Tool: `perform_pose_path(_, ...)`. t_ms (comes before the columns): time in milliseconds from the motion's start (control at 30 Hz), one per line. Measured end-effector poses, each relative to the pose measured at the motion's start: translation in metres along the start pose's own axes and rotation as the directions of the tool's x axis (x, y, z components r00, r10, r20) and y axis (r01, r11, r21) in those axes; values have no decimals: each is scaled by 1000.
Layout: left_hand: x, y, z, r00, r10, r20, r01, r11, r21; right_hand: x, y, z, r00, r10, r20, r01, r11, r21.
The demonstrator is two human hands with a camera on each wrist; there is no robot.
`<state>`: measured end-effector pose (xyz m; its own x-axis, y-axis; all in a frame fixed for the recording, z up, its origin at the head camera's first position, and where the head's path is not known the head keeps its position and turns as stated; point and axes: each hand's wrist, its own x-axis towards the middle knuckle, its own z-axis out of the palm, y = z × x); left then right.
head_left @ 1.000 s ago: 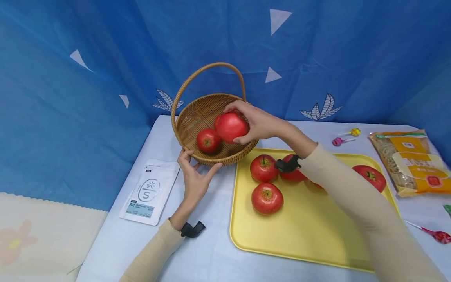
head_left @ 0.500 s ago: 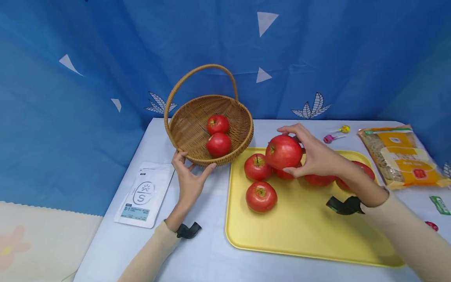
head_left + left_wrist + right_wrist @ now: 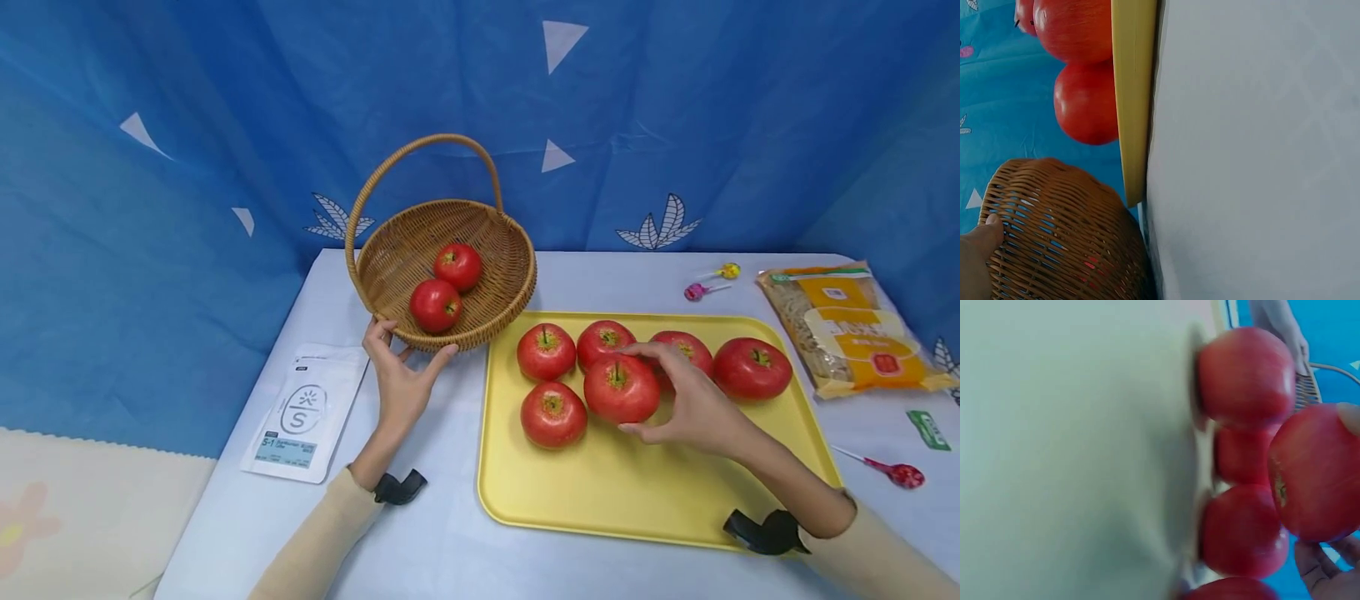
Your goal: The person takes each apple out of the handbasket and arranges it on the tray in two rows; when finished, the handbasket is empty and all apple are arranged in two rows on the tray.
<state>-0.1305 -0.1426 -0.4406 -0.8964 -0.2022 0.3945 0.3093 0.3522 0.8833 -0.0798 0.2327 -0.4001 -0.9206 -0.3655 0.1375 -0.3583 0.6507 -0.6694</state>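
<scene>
A wicker basket [image 3: 517, 283] with a tall handle leans toward me at the back, and two red apples [image 3: 458, 267] lie in it. My left hand [image 3: 401, 392] grips its near rim; the left wrist view shows the thumb [image 3: 991, 234] against the weave. With fingers and thumb around its sides, my right hand [image 3: 693, 408] holds another red apple [image 3: 622, 388], stem up, over the yellow tray [image 3: 600, 492]. In the right wrist view this held apple [image 3: 1316, 472] hangs above the tray surface. Several more apples [image 3: 553, 415] sit on the tray's back and left part.
A white pouch [image 3: 303, 417] lies left of the basket. Right of the tray are an orange bag of dried food [image 3: 862, 329], a green packet [image 3: 928, 430] and a red lollipop [image 3: 903, 475]. Two small lollipops [image 3: 696, 292] lie behind it. A blue curtain [image 3: 637, 125] hangs at the back.
My right hand has carried the apple out of the basket, rightward and down over the tray. The two apples inside the basket have rolled about. My left hand stays on the rim.
</scene>
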Motion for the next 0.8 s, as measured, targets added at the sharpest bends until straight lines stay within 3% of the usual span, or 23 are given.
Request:
perform_pose_path(300,0,1,0,1000,-10,-3,10,1000,13,-16,15,18,1000,-17,-5,17,999,-27)
perform_pose_path(600,0,2,-1,1000,-4,-7,4,1000,17,-23,21,30,995,69,74,-67,997,-34)
perform_pose_path(800,1,1,-1,1000,-7,-3,7,1000,10,-18,8,19,999,-28,22,31,994,-110)
